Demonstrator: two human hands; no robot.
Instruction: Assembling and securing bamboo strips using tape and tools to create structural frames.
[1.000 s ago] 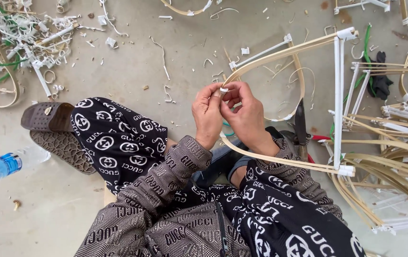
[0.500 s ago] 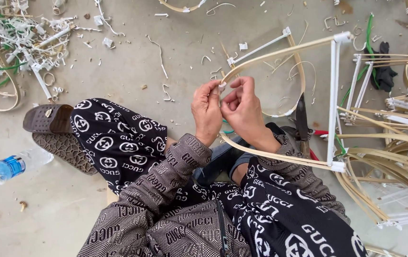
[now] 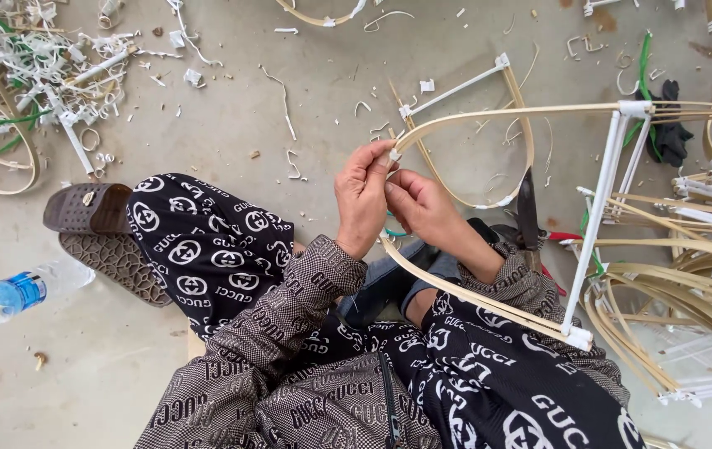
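Note:
I sit low over a concrete floor, knees in black patterned trousers. My left hand [image 3: 362, 198] pinches the white-taped end of a pale bamboo strip frame [image 3: 530, 110]. My right hand [image 3: 424, 209] is pressed against it, fingers closed on the same joint. The frame bends in an arc from my hands to a white plastic tube upright [image 3: 597, 218] on the right. A lower strip runs from under my hands to the tube's foot by my right knee.
A second strip frame with a white tube [image 3: 455, 87] lies on the floor beyond my hands. Stacked finished frames [image 3: 688, 274] crowd the right. Scrap tubes and strips [image 3: 32, 75] litter the upper left. A brown sandal [image 3: 90, 212], a plastic water bottle [image 3: 11, 295] and dark shears [image 3: 529, 212] lie close.
The frame has shifted a little to the right and my hands have stayed on its left joint, working the fingers slightly lower.

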